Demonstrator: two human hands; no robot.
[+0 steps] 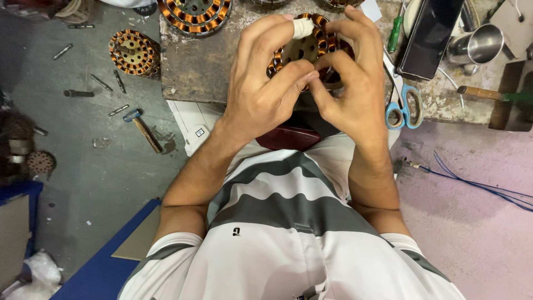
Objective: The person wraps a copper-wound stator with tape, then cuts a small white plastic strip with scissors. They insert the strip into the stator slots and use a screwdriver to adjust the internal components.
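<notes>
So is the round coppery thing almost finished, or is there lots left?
Looks partly done. The round stator in hand already has copper coils around the rim that shows. Right now the left hand and right hand pinch something tiny at its front edge; I can't tell what. A bandaged finger rests on top. Two more wound stators sit nearby. What's left is hidden under the hands.

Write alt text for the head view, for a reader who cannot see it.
Both hands, left hand and right hand, grip a round copper-wound stator over a worn wooden bench, fingertips pinching at its near edge. Blue-handled scissors lie to the right, and a hammer lies on the floor.
</notes>
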